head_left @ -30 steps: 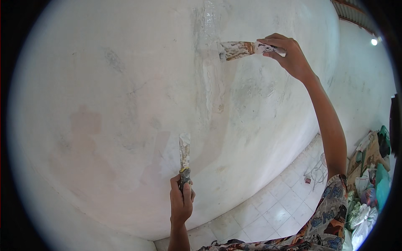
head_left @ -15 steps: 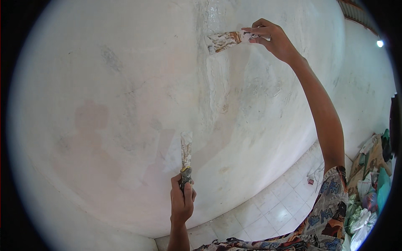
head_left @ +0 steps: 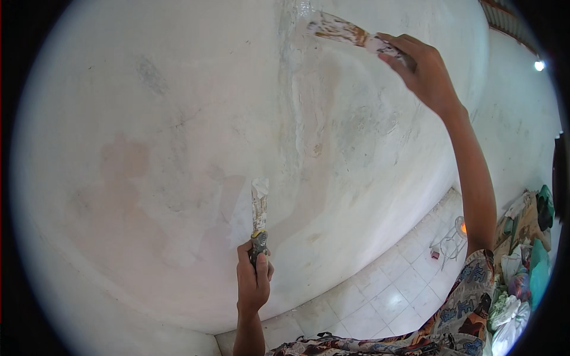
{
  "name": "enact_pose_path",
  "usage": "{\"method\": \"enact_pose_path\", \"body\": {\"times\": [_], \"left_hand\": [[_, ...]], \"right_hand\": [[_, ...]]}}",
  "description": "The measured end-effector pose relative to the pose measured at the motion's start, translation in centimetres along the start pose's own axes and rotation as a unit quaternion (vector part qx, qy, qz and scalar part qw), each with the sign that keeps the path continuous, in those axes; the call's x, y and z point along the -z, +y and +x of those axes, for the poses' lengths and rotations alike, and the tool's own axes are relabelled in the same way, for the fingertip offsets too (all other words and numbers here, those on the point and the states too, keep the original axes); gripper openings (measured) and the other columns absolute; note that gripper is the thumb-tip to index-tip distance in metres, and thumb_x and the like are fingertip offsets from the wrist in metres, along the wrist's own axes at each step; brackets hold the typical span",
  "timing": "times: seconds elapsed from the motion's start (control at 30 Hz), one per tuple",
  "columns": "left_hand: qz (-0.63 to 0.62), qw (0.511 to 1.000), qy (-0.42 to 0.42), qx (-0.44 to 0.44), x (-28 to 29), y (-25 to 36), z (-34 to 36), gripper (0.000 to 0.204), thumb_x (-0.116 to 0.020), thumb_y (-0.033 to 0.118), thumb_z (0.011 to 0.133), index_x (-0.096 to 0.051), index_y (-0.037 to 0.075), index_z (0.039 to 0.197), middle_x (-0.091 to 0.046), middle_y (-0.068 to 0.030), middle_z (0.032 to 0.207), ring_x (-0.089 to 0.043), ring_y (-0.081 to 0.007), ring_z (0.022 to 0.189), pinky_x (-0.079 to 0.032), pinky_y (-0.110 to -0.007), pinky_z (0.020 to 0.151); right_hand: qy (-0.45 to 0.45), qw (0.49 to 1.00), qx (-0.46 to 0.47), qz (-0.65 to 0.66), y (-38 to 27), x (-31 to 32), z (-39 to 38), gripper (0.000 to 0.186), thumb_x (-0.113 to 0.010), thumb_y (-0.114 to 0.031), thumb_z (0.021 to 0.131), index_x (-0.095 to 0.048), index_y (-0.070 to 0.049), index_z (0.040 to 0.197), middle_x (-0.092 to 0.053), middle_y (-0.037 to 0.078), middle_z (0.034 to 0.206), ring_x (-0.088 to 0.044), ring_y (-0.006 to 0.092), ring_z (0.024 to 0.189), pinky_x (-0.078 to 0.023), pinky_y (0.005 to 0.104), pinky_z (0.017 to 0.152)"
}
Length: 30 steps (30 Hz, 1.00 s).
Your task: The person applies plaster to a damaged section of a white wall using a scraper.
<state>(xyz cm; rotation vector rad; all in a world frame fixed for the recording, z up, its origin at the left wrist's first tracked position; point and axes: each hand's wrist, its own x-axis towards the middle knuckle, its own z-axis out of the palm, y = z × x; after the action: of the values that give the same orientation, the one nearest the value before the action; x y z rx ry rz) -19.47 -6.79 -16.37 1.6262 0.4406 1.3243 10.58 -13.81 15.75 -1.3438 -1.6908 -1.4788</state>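
Observation:
My right hand (head_left: 424,71) is closed round the handle of a wide putty knife (head_left: 339,28), its blade streaked with white filler and rust-brown stains. That blade points left at the upper part of the white wall (head_left: 237,113), beside a rough vertical strip of filler (head_left: 298,101); whether it touches cannot be made out. Lower down, my left hand (head_left: 253,282) grips a narrower putty knife (head_left: 259,204) by its dark grey and yellow handle. Its blade stands upright, with white filler caked at the tip.
White floor tiles (head_left: 362,302) run along the foot of the wall. A coiled cable (head_left: 451,240) and a small red object (head_left: 435,255) lie on them at right. Plastic bags (head_left: 513,320) and cloths are heaped at the far right. A lamp (head_left: 539,65) glows above.
My right hand has moved right and slightly down, and its putty knife now tilts with the blade tip higher. My left hand, still holding its knife, has shifted slightly left and up in view.

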Motion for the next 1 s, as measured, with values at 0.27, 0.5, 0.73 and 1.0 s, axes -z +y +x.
{"method": "enact_pose_path", "body": {"times": [0.27,0.5,0.73,1.0], "left_hand": [[-0.003,1.000,-0.018,0.014,-0.9,0.7,0.0,0.023,-0.039,0.008,0.100,-0.040,-0.005,0.118,-0.055,-0.0086,0.084,-0.041,-0.0073,0.049,-0.033,-0.024,0.043],[0.012,1.000,-0.003,0.020,-0.5,1.2,-0.3,0.023,-0.038,0.008,0.099,-0.040,-0.006,0.118,-0.055,-0.0089,0.084,-0.041,-0.0073,0.049,-0.033,-0.024,0.043],[0.006,1.000,-0.006,0.016,-0.8,1.1,-0.3,0.023,-0.038,0.008,0.100,-0.040,-0.006,0.118,-0.056,-0.0089,0.085,-0.041,-0.0072,0.049,-0.033,-0.024,0.043],[0.017,0.999,0.005,0.036,-0.4,1.8,-0.4,0.023,-0.039,0.009,0.100,-0.040,-0.006,0.117,-0.055,-0.0080,0.082,-0.041,-0.0073,0.050,-0.033,-0.024,0.043]], "right_hand": [[-0.066,0.997,0.008,0.038,-7.4,-0.3,0.8,0.024,-0.062,-0.012,0.091,-0.067,-0.005,0.113,-0.058,0.012,0.067,-0.050,0.0209,0.052,-0.041,0.0350,0.052],[-0.126,0.991,-0.021,-0.029,-10.2,-0.3,0.5,0.012,-0.056,-0.002,0.087,-0.064,0.007,0.084,-0.060,0.019,0.066,-0.064,0.0283,0.056,-0.050,0.0356,0.046],[-0.176,0.983,-0.001,-0.048,-10.9,0.3,-1.5,0.010,-0.057,0.000,0.084,-0.062,0.009,0.084,-0.060,0.020,0.068,-0.065,0.0271,0.055,-0.050,0.0333,0.044],[-0.254,0.965,-0.054,0.026,-10.2,-1.6,-3.7,0.020,-0.057,-0.004,0.087,-0.064,0.009,0.101,-0.059,0.017,0.065,-0.060,0.0260,0.051,-0.048,0.0342,0.045]]}}
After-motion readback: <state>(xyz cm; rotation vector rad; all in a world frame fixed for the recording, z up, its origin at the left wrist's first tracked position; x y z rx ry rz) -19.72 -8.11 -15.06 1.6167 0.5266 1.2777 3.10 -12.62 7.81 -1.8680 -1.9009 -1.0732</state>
